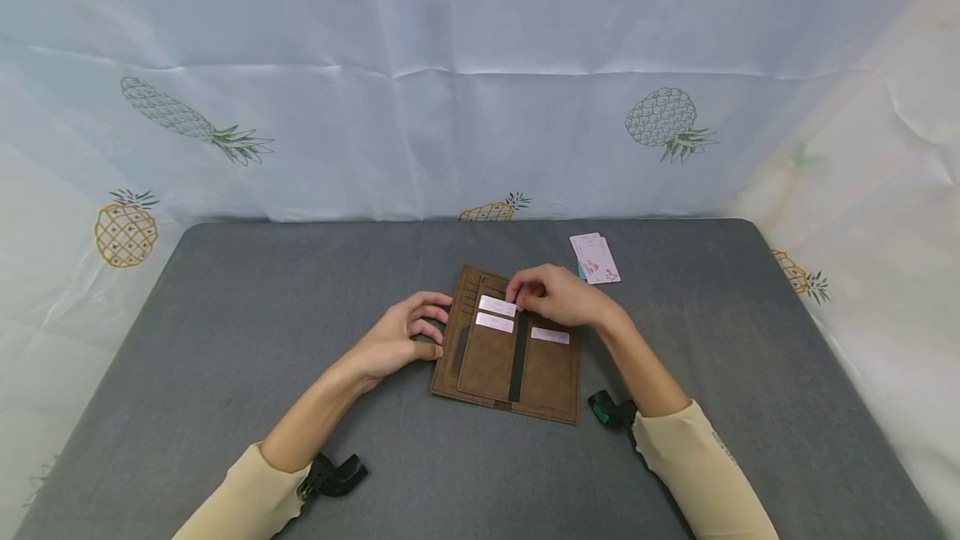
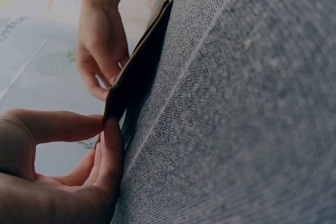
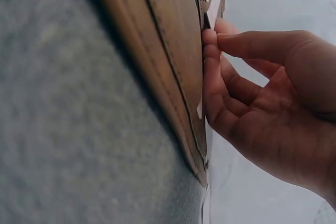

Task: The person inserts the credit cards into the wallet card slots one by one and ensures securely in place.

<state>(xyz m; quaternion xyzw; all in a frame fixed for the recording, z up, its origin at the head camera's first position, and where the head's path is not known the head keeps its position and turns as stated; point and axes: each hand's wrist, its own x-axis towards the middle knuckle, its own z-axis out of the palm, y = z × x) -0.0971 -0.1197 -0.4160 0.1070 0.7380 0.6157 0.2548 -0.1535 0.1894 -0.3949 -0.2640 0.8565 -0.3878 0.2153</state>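
An open brown wallet (image 1: 487, 373) lies on the grey table. Two pale pink cards, an upper card (image 1: 497, 306) and a lower card (image 1: 494, 322), stick out of its middle pockets. A third card (image 1: 550, 336) shows in the right panel. My left hand (image 1: 396, 336) pinches the wallet's left edge, thumb on top and fingers beneath, as the left wrist view shows. With thumb and forefinger, my right hand (image 1: 558, 294) pinches the right end of the upper card; in the right wrist view the fingertips meet beside its white corner (image 3: 212, 11).
Behind my right hand, a few loose pink cards (image 1: 597, 261) overlap near the table's back edge, with a bluish one partly beneath. A pale curtain with pineapple prints (image 1: 450, 140) hangs behind the table (image 1: 300, 290). Black straps (image 1: 333, 475) sit at both wrists.
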